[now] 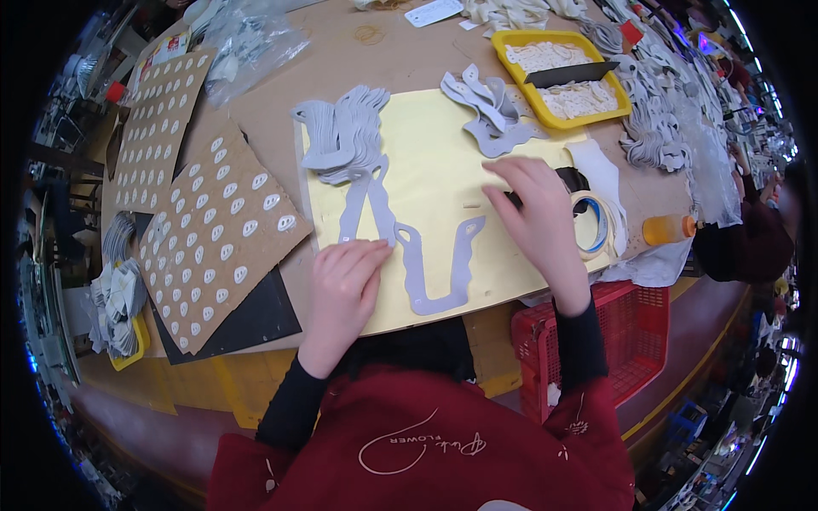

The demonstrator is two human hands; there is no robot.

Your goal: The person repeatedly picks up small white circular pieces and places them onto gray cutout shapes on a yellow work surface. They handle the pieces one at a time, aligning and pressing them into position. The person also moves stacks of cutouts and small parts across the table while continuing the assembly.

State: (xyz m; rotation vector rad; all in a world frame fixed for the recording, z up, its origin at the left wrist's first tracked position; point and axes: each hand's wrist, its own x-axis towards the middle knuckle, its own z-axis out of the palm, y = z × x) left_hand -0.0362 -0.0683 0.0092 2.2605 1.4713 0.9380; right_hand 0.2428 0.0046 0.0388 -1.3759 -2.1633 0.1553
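Note:
My left hand is closed, its fingertips at the lower end of a grey cut piece with wavy edges. That piece reaches up to a fanned stack of like grey pieces on the yellow sheet. Just right of my left fingertips, a single U-shaped grey piece lies flat. My right hand hovers over the sheet's right side, thumb and fingers apart, with nothing visible between them. Beyond it lies a loose pile of grey pieces.
A yellow tray of small white pieces has a dark strip across it. Brown boards with rows of white patches lie at left. A tape roll and an orange-capped bottle sit at right, a red crate below the edge.

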